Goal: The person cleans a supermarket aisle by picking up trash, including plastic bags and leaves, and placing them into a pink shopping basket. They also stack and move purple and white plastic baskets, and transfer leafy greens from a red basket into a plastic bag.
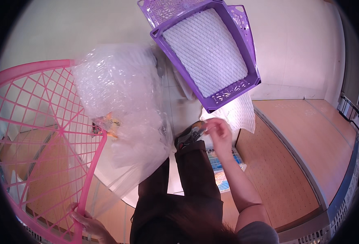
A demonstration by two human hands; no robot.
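Note:
My left hand [89, 221] grips the rim of a large pink plastic lattice basket [62, 131], which stands tilted at the left. Beside it lies a big heap of clear plastic wrap [118, 85], with a small colourful packet [110, 123] under or in its lower edge. My right hand [218, 131] is raised above my shoe, its fingers curled; whether it holds anything is unclear. Just beyond it is a purple plastic basket [231, 99] lined with a white quilted-looking sheet [207, 52]. Another white textured sheet [243, 114] hangs or lies below that basket's near corner.
More purple openwork plastic [167, 12] shows behind the lined basket. A blue and white container [239, 158] is partly hidden by my right forearm. Perforated wood-coloured panels [268, 164] and shelf boards [313, 134] stand at the right, near a black wire rack [349, 111].

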